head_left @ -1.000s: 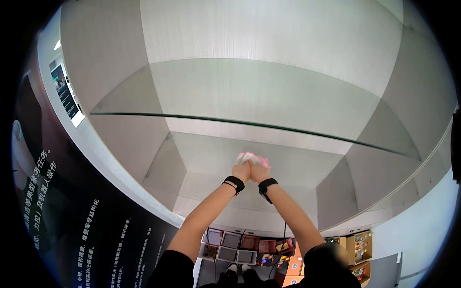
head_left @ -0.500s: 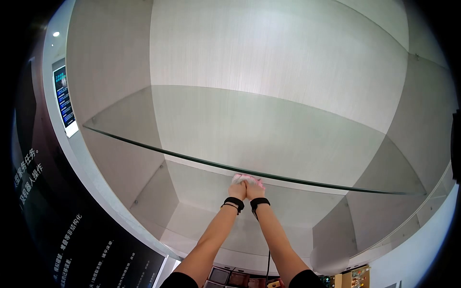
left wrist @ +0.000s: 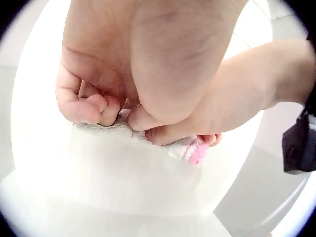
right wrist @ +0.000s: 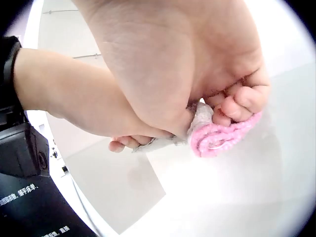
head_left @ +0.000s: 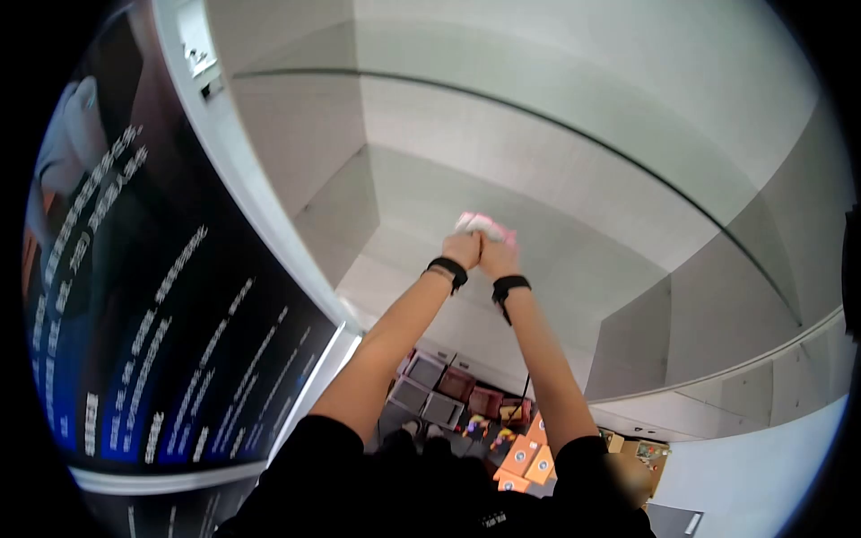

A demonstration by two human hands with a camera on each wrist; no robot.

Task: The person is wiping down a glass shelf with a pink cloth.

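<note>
In the head view a crumpled pink and white cloth (head_left: pixel 487 226) is held in front of the person, inside a pale cabinet. My left hand (head_left: pixel 462 248) and right hand (head_left: pixel 499 257) grip it side by side, thumbs close together. In the left wrist view the left hand (left wrist: pixel 148 64) has its fingers curled into the greyish part of the cloth (left wrist: pixel 175 147). The right wrist view shows the right hand (right wrist: pixel 197 64) with fingers bent over the pink folded end of the cloth (right wrist: pixel 217 140). Much of the cloth is hidden behind the hands.
A glass shelf edge (head_left: pixel 574 127) crosses the cabinet above the hands. The cabinet's side wall (head_left: pixel 309 134) rises at left. A black board with white writing (head_left: pixel 170 296) stands outside it. Below are grey and red bins (head_left: pixel 441 410) and orange boxes (head_left: pixel 520 455) on the floor.
The head view rose, then tilted down and turned, so more floor shows. The hands, close under the glass edge half a second ago, now appear farther below it, both still gripping the cloth.
</note>
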